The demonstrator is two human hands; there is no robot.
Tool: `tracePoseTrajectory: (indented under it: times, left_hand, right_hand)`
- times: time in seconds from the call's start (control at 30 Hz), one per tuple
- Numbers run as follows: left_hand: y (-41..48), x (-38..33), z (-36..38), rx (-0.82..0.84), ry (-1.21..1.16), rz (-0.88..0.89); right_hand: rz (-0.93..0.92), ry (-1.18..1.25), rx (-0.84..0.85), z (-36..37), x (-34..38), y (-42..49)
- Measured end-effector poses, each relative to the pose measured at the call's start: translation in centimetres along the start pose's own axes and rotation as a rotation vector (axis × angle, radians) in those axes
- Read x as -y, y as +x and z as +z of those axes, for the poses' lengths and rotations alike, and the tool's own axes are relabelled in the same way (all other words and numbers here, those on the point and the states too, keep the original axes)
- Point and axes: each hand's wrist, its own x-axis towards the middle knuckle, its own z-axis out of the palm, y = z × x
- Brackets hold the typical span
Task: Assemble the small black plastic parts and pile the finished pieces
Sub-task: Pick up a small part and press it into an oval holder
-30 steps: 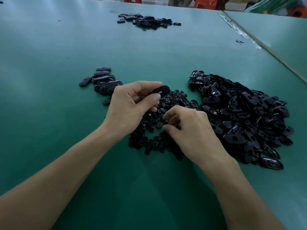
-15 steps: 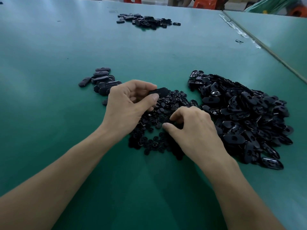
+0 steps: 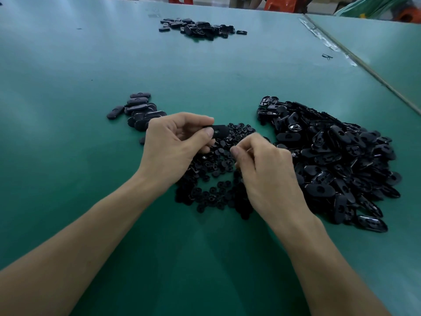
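Two bare forearms reach in from the near edge of the green table [image 3: 68,69]. The right hand [image 3: 266,169] hovers over a loose spread of small round parts [image 3: 211,176], its fingers curled in and thumb tip pressed toward the forefinger. Something tiny may sit in that pinch, but from here I cannot tell. Just to its left and a little farther out, the left hand [image 3: 175,144] pinches a black oval shell [image 3: 219,131] by one end between thumb and fingers, holding it level above the round parts. The two hands are near each other but apart.

On the right lies a big heap of oval shells [image 3: 337,160], many glossy and open side up. Beyond the left hand sits a smaller pile of finished pieces [image 3: 139,108], matte and closed-looking, partly hidden by the knuckles. Far across the table there is another dark scatter of parts [image 3: 200,27], and past the edge stand orange stools [image 3: 280,4].
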Motion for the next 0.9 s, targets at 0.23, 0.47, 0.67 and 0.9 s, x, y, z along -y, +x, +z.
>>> tracePoseTrajectory:
  times: [0.23,0.47,0.67,0.9]
  left_hand:
    - [-0.2,-0.3,0.0,0.004,0.014,-0.027]
    - [-0.5,-0.5,0.2,0.026,0.059,-0.028]
    - [-0.6,-0.6,0.2,0.062,0.133,-0.015]
    - [-0.8,-1.1,0.6,0.132,0.107,-0.013]
  right_hand:
    - [-0.033,0.243,-0.141,-0.1,0.2,0.2]
    - [-0.030,0.329,-0.158,-0.3,0.1,0.3]
    - [0.024,0.412,-0.160,-0.3,0.1,0.4]
    - [0.091,0.520,-0.144,0.0,-0.1,0.6]
